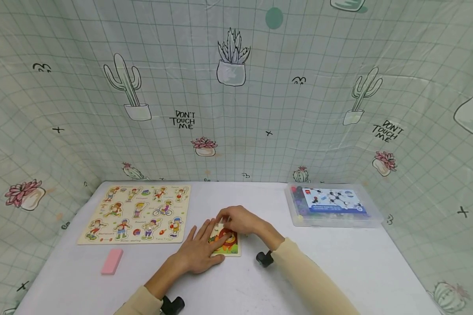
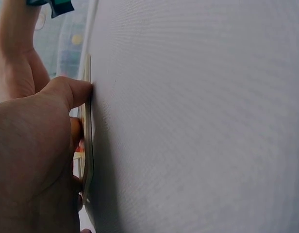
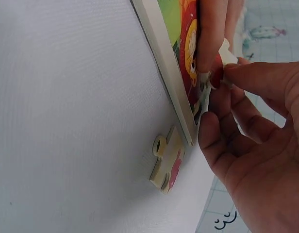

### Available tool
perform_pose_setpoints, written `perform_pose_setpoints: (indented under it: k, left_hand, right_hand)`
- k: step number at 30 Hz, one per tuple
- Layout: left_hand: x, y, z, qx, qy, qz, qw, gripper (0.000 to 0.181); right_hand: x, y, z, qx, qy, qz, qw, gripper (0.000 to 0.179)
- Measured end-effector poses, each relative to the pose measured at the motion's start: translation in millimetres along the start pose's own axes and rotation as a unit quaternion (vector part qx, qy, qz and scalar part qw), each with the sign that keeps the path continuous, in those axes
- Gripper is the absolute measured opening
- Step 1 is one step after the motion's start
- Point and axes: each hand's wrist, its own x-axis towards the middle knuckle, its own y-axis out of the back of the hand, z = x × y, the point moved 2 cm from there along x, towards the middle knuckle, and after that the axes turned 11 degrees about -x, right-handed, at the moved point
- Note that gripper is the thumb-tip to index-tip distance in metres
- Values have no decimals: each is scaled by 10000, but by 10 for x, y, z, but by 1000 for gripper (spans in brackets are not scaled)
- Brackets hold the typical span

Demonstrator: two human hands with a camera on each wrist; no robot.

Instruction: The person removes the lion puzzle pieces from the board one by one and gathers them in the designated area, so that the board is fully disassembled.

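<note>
A small jigsaw board (image 1: 231,248) with a red-and-orange lion picture lies on the white table. My left hand (image 1: 199,251) rests across its left side with fingers spread, and in the left wrist view the thumb touches the edge of the board (image 2: 88,145). Over the far edge, my right hand (image 1: 239,219) pinches a red-and-white puzzle piece (image 3: 217,73) between thumb and fingers, partly hidden by them. Beside the board's corner, a loose puzzle piece (image 3: 168,160) with a pink patch lies on the table.
To the left is a wooden board with sports figures (image 1: 145,213), with a pink block (image 1: 112,261) nearer the front. At back right sits a clear plastic box (image 1: 333,205) with a blue-and-white label. A cactus-print curtain (image 1: 236,109) surrounds the table.
</note>
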Motion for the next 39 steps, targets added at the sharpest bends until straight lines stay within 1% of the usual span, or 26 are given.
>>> perform_pose_setpoints:
  k: [8,16,26,39]
  left_hand:
    - [2,1,0,9,-1,32,10000,61]
    - [2,1,4,-12,1,32,10000,61]
    - [6,-15,-5,-22,82,17,10000,61]
    - [14,-20,-11,17,70,25,10000,61]
  right_hand:
    - [-40,38,14,143,-162,-123,9997,16]
    - [-39,36,25,69,-86,-99,9999,15]
    - [-43,27,22,93,-14,-92,9999,14]
    - [-41,11,45,46,75,-47,10000,15]
